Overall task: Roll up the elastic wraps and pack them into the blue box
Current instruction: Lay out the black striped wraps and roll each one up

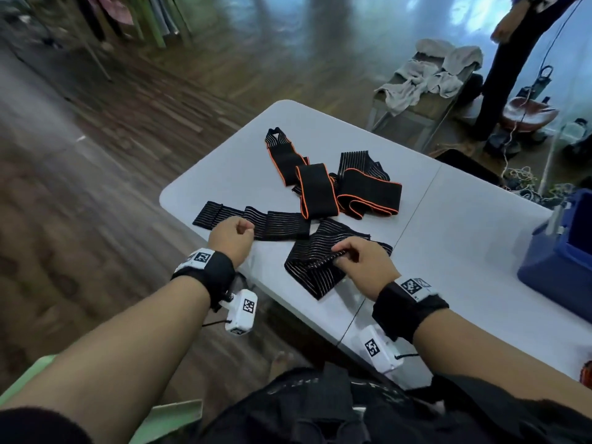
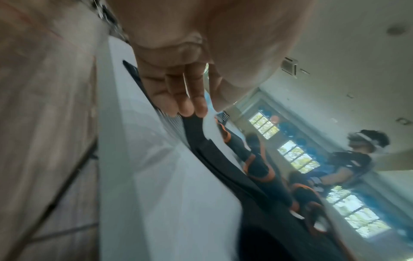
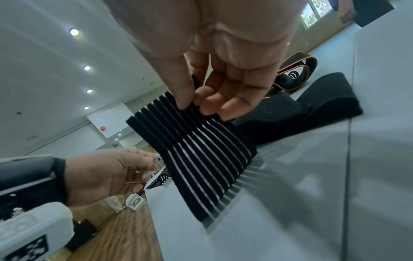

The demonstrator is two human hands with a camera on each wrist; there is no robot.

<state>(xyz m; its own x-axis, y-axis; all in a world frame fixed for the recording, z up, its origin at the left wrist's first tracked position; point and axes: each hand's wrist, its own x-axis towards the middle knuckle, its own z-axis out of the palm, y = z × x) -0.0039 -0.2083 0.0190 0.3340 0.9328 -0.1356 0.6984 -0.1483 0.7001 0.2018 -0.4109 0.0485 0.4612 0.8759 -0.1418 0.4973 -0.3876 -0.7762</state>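
Elastic wraps lie unrolled on the white table (image 1: 448,251). Nearest, the right hand (image 1: 365,262) pinches the end of a striped black wrap (image 1: 315,267) between thumb and fingertips, lifting it off the tabletop. Just beside it, the left hand (image 1: 232,237), fingers loosely curled and holding nothing, hovers over another striped wrap (image 1: 272,224). Beyond them sprawl orange-edged wraps (image 1: 336,187), overlapping. At the table's right edge stands the blue box (image 1: 557,261), well apart. Farther off, grey cloths (image 1: 429,73) drape a stand.
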